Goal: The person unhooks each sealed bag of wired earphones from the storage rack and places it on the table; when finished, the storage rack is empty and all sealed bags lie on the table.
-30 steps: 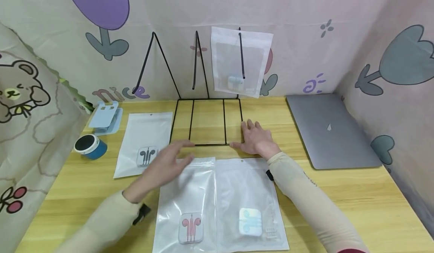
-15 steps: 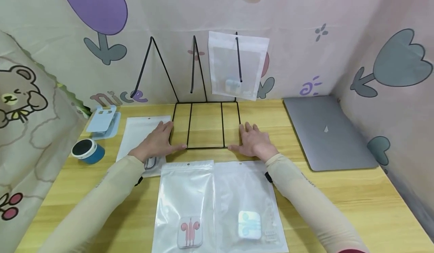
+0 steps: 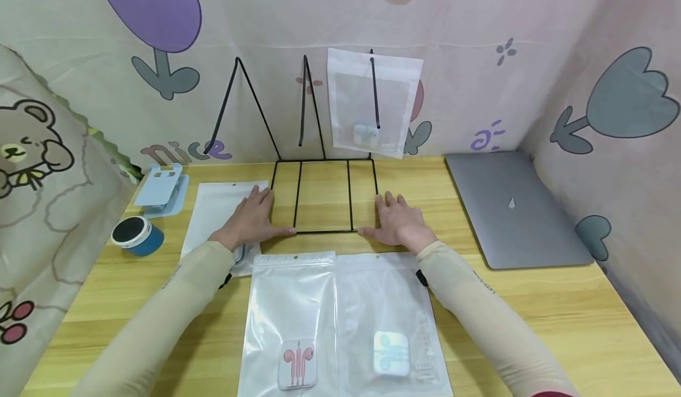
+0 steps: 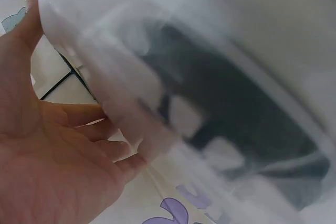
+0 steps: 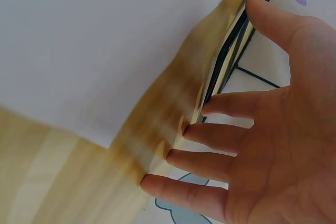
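A black wire rack stands at the back of the table, its base flat on the wood. My left hand lies at the base's front left corner, thumb along the front bar. At the opposite corner my right hand touches the frame with fingers extended. One white zip bag hangs from the right hook. Beneath my left wrist lies another white bag, its earphone case mostly hidden. Two more bags lie in front: one with pink earphones, one with a pale case. The left wrist view shows plastic film close up.
Blue tub with a dark top and a light blue stand are at the left. A closed grey laptop lies at the right. Patterned cloth walls in the back and sides.
My left hand has moved left and back, from above the pink-earphone bag to the rack's left corner. The right hand stays at its corner. The head view has shifted slightly.
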The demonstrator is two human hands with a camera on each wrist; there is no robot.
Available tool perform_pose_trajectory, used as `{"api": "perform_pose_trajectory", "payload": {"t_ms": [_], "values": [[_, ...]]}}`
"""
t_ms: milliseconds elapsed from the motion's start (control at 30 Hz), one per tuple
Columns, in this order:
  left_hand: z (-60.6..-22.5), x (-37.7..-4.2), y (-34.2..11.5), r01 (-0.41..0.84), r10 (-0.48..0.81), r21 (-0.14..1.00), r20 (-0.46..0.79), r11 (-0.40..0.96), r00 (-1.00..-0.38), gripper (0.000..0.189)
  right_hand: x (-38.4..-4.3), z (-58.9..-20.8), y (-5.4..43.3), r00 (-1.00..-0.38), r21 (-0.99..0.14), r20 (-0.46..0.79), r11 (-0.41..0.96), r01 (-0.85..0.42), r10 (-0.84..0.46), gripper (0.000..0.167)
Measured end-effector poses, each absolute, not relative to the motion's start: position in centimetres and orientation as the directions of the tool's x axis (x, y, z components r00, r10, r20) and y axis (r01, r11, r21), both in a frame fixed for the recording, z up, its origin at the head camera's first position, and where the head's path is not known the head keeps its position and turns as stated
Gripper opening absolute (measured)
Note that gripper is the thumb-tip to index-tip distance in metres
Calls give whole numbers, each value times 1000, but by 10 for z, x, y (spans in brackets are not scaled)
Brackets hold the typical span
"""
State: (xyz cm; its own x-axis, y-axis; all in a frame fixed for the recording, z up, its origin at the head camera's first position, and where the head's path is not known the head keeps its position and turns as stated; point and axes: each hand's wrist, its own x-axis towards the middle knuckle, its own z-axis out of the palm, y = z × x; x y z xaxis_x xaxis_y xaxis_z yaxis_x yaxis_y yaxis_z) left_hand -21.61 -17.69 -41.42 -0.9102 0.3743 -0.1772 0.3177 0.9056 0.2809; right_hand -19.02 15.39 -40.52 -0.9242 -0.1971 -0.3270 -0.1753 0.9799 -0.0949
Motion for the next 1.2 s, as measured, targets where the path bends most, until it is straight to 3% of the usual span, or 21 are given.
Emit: {"api": "perform_pose_trajectory", "payload": {"t_ms": [800,1000,1200], "values": [[-414,-219,-173,264,337,313,-207,912,-918,122,-194,-392,155,-933,-113,-308,981,-160,-188,100],[-412,-217,-171,246,320,309,-217,919,-922,121,-202,-377,165,-943,-184,-284,975,-125,-174,95],[-411,-216,-172,246,319,307,-218,920,-922,121,-213,-361,182,-969,-327,-203,943,-68,-140,87]]}}
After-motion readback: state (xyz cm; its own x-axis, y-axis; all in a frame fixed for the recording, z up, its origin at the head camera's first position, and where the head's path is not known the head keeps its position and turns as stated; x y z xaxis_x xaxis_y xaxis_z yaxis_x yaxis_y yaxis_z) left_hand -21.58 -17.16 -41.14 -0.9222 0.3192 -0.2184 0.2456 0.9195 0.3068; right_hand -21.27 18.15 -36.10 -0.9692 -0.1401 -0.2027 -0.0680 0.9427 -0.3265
